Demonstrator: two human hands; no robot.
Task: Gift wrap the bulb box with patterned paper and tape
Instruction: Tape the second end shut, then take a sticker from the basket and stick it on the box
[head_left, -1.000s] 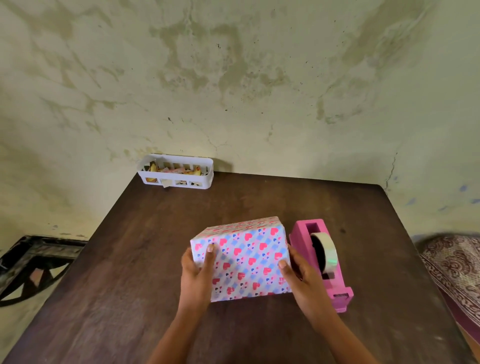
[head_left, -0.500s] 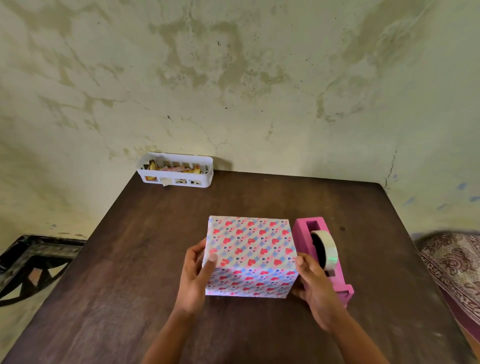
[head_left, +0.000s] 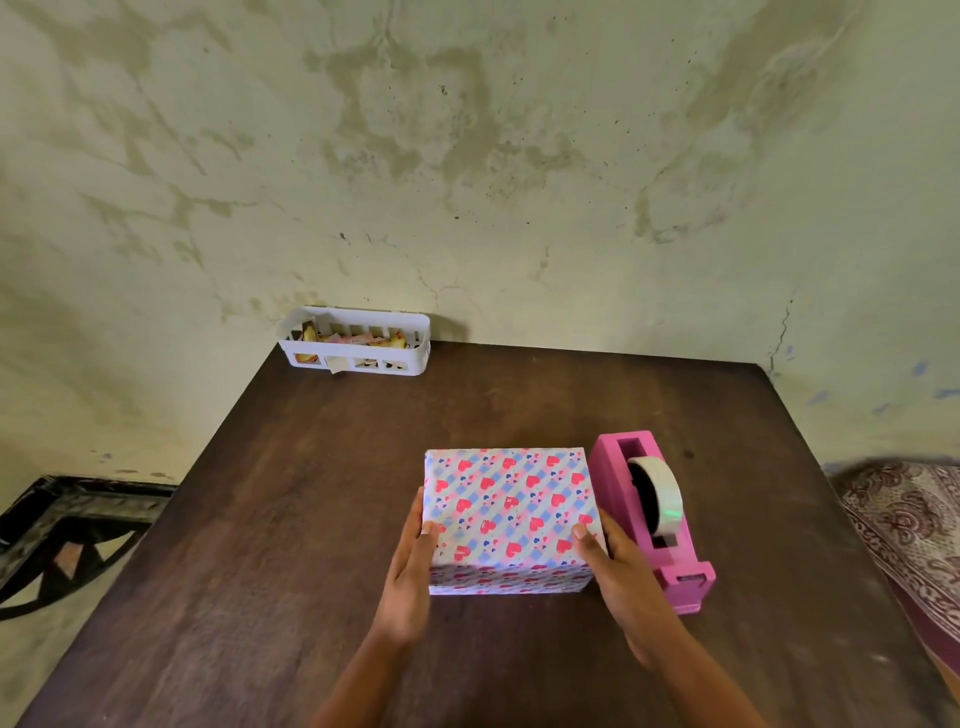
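The bulb box (head_left: 506, 512), fully covered in white paper with pink and blue hearts, stands squarely on the dark wooden table (head_left: 311, 519) near its middle. My left hand (head_left: 410, 577) holds the box's left side, fingers flat along it and thumb over the top edge. My right hand (head_left: 621, 582) holds the right side the same way, thumb on the top face and fingers tucked between the box and the pink tape dispenser (head_left: 652, 519). The dispenser carries a roll of clear tape (head_left: 662, 493) and stands right beside the box.
A white slotted plastic basket (head_left: 358, 340) with paper scraps sits at the table's far left corner against the stained wall. A patterned cloth (head_left: 914, 525) lies off the table's right edge. A black frame (head_left: 67, 519) stands on the floor to the left.
The box has been turned from a tilted position to sit flat and square on the table. Both hands shifted with it and now hold its left and right sides.
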